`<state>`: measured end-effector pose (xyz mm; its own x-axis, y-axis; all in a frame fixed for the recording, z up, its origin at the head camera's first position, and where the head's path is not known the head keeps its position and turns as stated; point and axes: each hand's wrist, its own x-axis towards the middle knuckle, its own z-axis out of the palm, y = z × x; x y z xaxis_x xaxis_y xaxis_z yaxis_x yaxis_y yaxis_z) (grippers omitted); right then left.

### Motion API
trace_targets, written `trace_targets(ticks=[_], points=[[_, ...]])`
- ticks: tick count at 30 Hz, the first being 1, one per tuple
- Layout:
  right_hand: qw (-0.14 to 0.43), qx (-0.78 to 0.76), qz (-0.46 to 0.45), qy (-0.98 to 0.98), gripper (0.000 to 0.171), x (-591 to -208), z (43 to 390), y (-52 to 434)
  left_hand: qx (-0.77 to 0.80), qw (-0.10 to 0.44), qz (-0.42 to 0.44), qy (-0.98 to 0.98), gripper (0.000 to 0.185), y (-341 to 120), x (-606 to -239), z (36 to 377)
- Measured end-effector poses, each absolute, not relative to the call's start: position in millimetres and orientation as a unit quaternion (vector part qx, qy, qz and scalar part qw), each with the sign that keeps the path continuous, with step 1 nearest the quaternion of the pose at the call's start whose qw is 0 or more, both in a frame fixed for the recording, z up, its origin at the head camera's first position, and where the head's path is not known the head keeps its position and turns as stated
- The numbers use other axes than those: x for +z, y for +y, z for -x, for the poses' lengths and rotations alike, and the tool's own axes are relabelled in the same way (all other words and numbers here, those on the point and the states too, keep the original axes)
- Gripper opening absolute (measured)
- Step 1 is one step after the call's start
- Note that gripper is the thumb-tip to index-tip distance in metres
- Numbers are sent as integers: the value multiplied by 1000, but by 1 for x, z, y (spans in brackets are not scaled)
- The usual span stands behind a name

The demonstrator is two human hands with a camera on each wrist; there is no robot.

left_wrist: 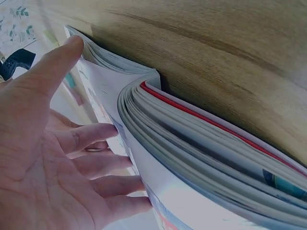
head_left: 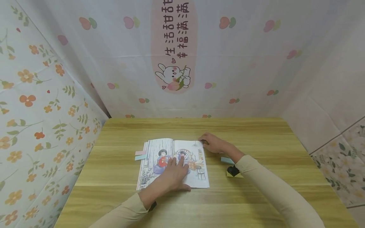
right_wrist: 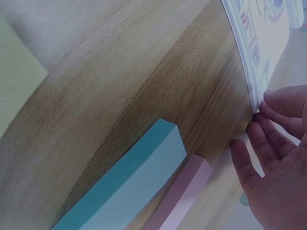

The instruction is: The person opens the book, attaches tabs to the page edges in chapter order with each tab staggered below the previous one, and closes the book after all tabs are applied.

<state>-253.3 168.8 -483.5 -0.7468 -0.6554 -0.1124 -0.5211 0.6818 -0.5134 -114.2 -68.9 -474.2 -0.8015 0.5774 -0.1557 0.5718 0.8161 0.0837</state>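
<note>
An illustrated book [head_left: 199, 182] lies open on the wooden table, drawings across both pages. Spread over its lower middle is my left hand [head_left: 172, 175], fingers extended on the page and thumb at the bottom edge. The left wrist view shows these fingertips against the page [left_wrist: 187, 191], with the thumb at the lower edge. My right hand [head_left: 214, 144] pinches the top right corner of the right-hand page between thumb and fingers, as seen in the right wrist view [right_wrist: 256, 98]. Pink [head_left: 139, 153] and light blue sticky tabs [head_left: 141, 157] stick out from the book's left side.
Right of the book, near the right forearm, lie a teal sticky-note pad [right_wrist: 139, 167], a pink pad [right_wrist: 184, 187] and a yellow pad [head_left: 235, 175]. The wooden table [head_left: 114, 177] meets a patterned curtain [head_left: 242, 79] at the back and a floral one [head_left: 37, 110] at left.
</note>
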Motion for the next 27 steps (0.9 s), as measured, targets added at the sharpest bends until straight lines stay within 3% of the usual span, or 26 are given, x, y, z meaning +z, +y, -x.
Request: trace_targets(ticks=[8, 13, 27], points=[[155, -234, 317, 906, 35, -484, 254, 170, 49, 99, -311, 944, 75, -75, -471, 116], [160, -229, 315, 907, 37, -485, 255, 170, 68, 90, -310, 944, 79, -83, -467, 114], [122, -223, 323, 912, 38, -484, 251, 162, 124, 76, -318, 937, 77, -102, -466, 110]])
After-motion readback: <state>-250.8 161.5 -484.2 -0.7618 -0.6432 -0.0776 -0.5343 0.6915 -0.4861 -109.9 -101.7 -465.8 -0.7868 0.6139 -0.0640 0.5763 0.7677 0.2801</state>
